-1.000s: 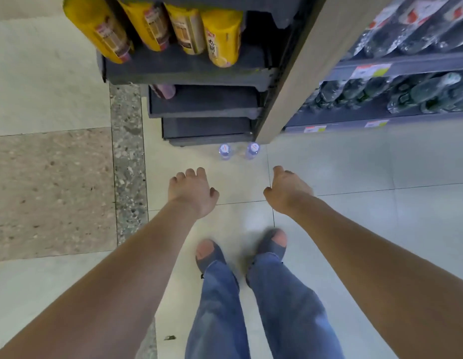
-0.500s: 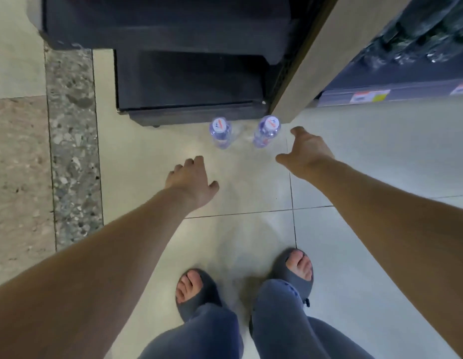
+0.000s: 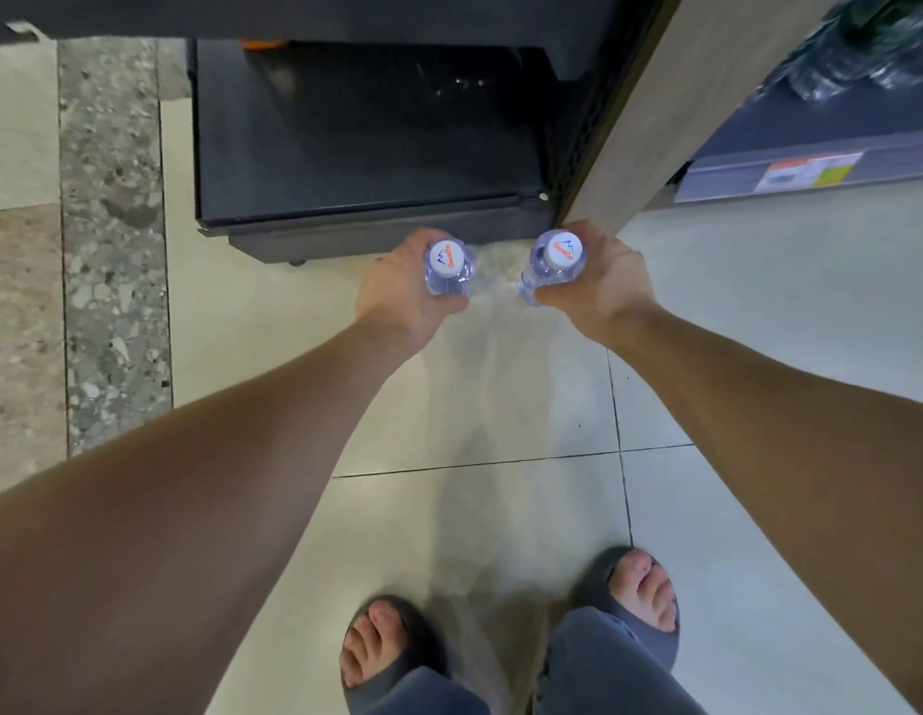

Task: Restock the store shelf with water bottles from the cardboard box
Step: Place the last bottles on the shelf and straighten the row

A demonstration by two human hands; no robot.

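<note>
Left hand (image 3: 397, 289) fingers clamped on clear plastic white-capped water bottle (image 3: 448, 268); right hand (image 3: 601, 281) fingers clamped on second such bottle (image 3: 554, 263), both upright near dark bottom shelf (image 3: 356, 147).

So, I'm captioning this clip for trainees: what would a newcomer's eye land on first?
The left hand and right hand, mid-frame, each grip a clear white-capped water bottle: the left bottle and the right bottle, low near the tiled floor. Just beyond them sits a dark bottom shelf.

Left bottle (image 3: 447, 270), right bottle (image 3: 553, 261): clear, white-capped, upright, side by side, apart.
</note>
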